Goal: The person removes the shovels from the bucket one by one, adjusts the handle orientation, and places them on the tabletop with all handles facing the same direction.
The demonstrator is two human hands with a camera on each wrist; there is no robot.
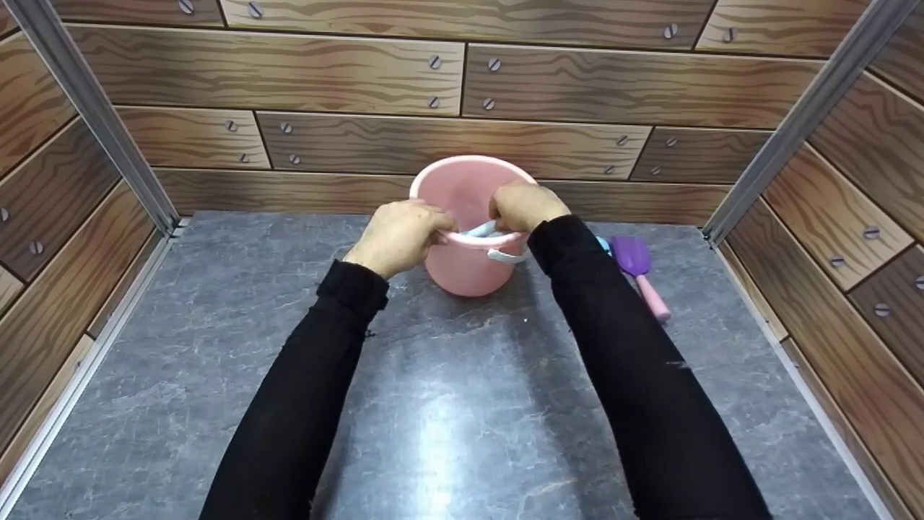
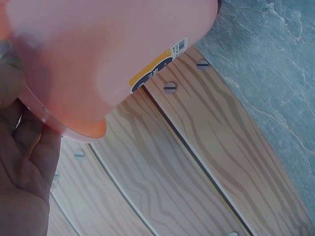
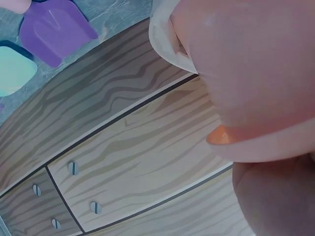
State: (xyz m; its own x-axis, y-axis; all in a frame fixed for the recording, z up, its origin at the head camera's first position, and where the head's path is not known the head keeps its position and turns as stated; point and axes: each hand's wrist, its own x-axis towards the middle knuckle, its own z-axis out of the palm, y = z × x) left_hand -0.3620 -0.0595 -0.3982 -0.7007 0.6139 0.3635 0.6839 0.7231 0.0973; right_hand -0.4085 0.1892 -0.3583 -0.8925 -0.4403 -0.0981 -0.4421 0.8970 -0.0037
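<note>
The left hand (image 1: pixel 401 232) gripped the pink bucket (image 1: pixel 468 273). Left of the right hand (image 1: pixel 525 206), grip unclear, slanted a pale-blue piece (image 1: pixel 481 230).

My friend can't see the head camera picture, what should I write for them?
A person's left hand grips a pink bucket by its rim while the right hand reaches inside, where a pale blue thing shows. A purple shovel lies to the right on the gray surface.
</note>
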